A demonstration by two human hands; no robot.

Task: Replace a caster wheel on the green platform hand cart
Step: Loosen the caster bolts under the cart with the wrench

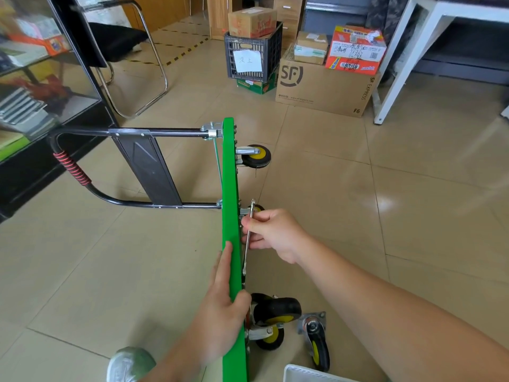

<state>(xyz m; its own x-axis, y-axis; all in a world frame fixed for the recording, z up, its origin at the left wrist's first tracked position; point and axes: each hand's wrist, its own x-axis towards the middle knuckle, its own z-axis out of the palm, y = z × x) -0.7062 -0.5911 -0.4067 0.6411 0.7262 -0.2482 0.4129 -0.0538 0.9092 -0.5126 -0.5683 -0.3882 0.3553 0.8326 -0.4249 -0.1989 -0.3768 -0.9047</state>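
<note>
— Where's the cart, then?
— Stood on its long edge on the tiles. The left hand (220,307) clamps the top rim of the green platform hand cart (228,175), fingers flat down one face, thumb hooked over the other.
— Is it steady?
— I'd judge it stiff and fairly heavy, and tippy like that. The rim is the place to steady it.
— And the wheels?
— Right of that wrist, one loose caster (316,340) lies on the floor. It'll roll and swivel, so I'd lift it by its plate. Mounted casters (278,310): four, I make it. Two are just past the thumb, one is mostly hidden behind the right hand (272,235), and one is well beyond.
— What's that hand doing?
— Its fingers are curled round one silver wrench (248,238), held close along the underside.
— Further off?
— One folding handle (129,131) out left of the knuckles, and one black crate (272,53) beyond.
</note>
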